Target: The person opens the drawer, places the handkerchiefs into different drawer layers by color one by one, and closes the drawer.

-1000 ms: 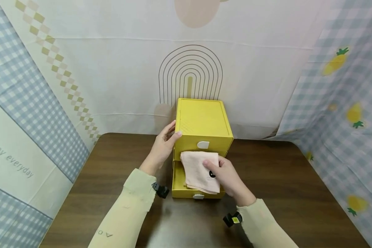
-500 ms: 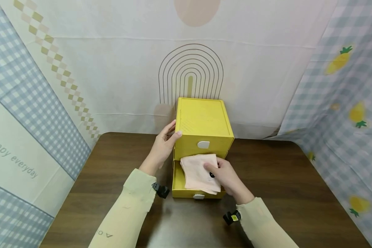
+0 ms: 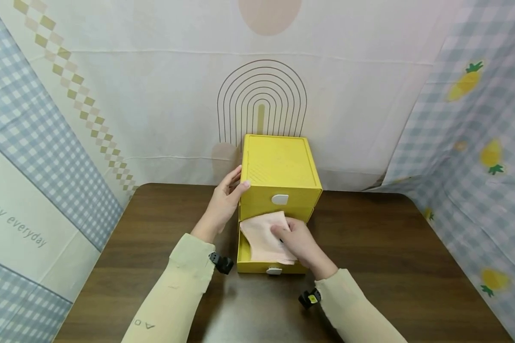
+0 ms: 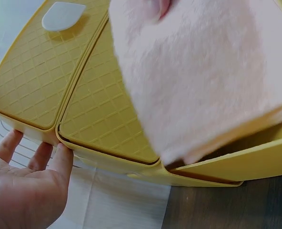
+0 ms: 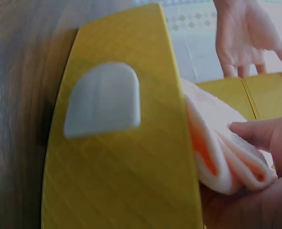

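A folded pale pink hand towel (image 3: 263,236) is pinched in my right hand (image 3: 302,243), thumb on top and fingers underneath. It sits over the pulled-out bottom drawer (image 3: 244,250) of a yellow drawer unit (image 3: 280,162). In the right wrist view the towel's folded layers (image 5: 222,157) show just behind the drawer's front panel (image 5: 122,167). My left hand (image 3: 223,202) rests against the unit's left side, thumb at the top front edge. Its fingertips (image 4: 62,155) touch the side wall in the left wrist view. The upper drawers are closed.
The unit stands on a dark brown wooden table (image 3: 368,247) near its back edge. A white patterned cloth (image 3: 163,105) hangs behind, with blue checked cloth (image 3: 463,157) at the sides. White handles (image 3: 280,199) stick out from the drawer fronts.
My right hand has moved the towel slightly left and lower into the open drawer, and the towel has tilted; its black mark is now mostly covered. My left hand has stayed on the unit.
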